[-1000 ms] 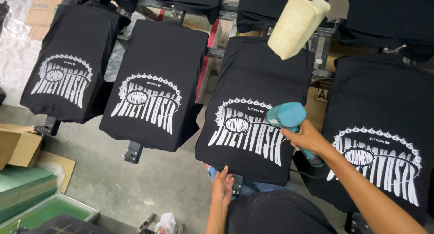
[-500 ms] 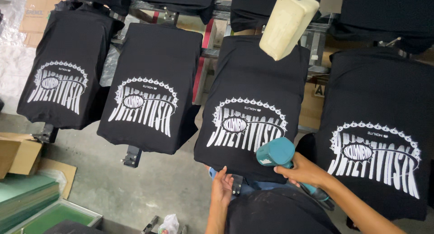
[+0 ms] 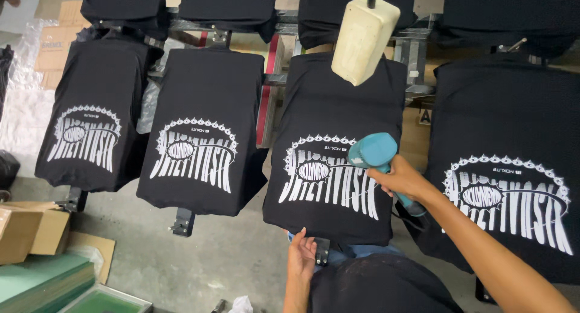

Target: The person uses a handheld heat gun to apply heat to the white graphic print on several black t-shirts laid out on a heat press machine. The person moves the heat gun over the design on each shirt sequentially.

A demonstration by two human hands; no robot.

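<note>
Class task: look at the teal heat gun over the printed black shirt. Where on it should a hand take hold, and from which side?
Grip the heat gun by its slim handle, from the near side: the right hand holds it there, with the wide nozzle end pointing away over the shirt.

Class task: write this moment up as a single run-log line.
right hand: grips teal heat gun over white print | left hand: at hem of black shirt | cream pad hangs above
</note>
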